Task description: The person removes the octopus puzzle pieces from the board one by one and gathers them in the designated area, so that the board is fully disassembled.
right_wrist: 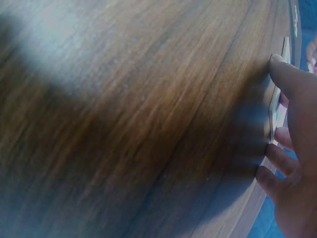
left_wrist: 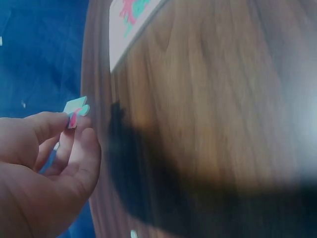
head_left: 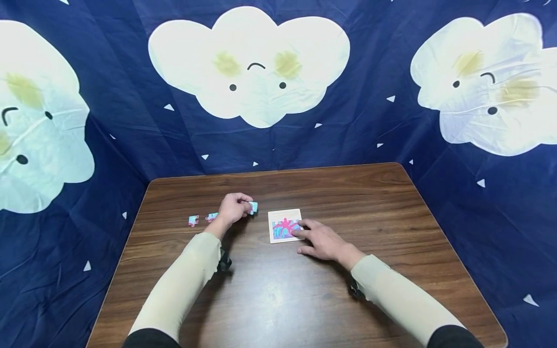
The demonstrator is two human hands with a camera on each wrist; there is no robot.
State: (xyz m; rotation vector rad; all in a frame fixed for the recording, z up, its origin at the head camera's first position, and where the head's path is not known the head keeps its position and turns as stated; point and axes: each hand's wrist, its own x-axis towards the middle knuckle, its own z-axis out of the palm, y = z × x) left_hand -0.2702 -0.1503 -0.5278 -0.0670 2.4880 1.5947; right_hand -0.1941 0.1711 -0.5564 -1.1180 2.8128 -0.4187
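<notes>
A white puzzle board (head_left: 285, 225) with a pink and blue picture lies at the middle of the brown table (head_left: 348, 203). My right hand (head_left: 319, 240) rests on the board's right edge with its fingers spread flat; in the right wrist view its fingertips (right_wrist: 280, 67) touch the board's rim (right_wrist: 274, 104). My left hand (head_left: 234, 208) is left of the board and pinches a small blue and pink puzzle piece (head_left: 253, 207) between thumb and fingers; the left wrist view shows the piece (left_wrist: 75, 110) held above the table edge, with the board (left_wrist: 130, 22) beyond it.
Two more loose puzzle pieces (head_left: 193, 221) (head_left: 211, 216) lie on the table left of my left hand. A dark blue cloth with white cloud faces (head_left: 248, 67) hangs around the table on three sides.
</notes>
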